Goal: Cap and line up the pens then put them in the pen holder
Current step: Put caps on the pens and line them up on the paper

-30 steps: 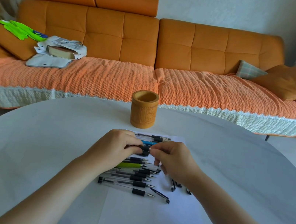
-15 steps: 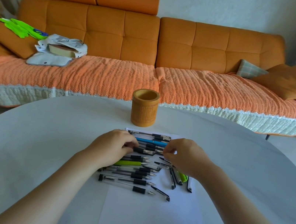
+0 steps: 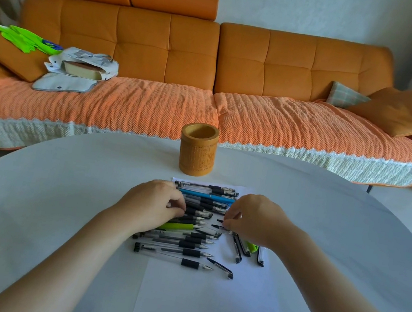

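A row of pens lies crosswise on a white sheet of paper (image 3: 211, 299); the blue pen (image 3: 206, 196) and the far ones are capped, the green pen (image 3: 177, 226) and the near ones show bare tips. Loose black caps (image 3: 220, 268) and a green cap (image 3: 251, 246) lie to the right. My left hand (image 3: 152, 208) rests on the left ends of the pens, fingertips closed on a black pen (image 3: 197, 212). My right hand (image 3: 257, 219) pinches a small black cap (image 3: 220, 221) just right of that pen's tip. The wooden pen holder (image 3: 197, 151) stands empty behind the paper.
The round white table (image 3: 57, 199) carries only the paper, pens and holder. Behind it stands an orange sofa (image 3: 215, 57) with a knitted throw, cushions, a bag with a book (image 3: 83, 69) and green gloves (image 3: 26, 38) at the left.
My hands, joined on one pen above the row a second ago, have lowered and parted. The right hand has shifted right, to a loose cap; the left stays on the pens.
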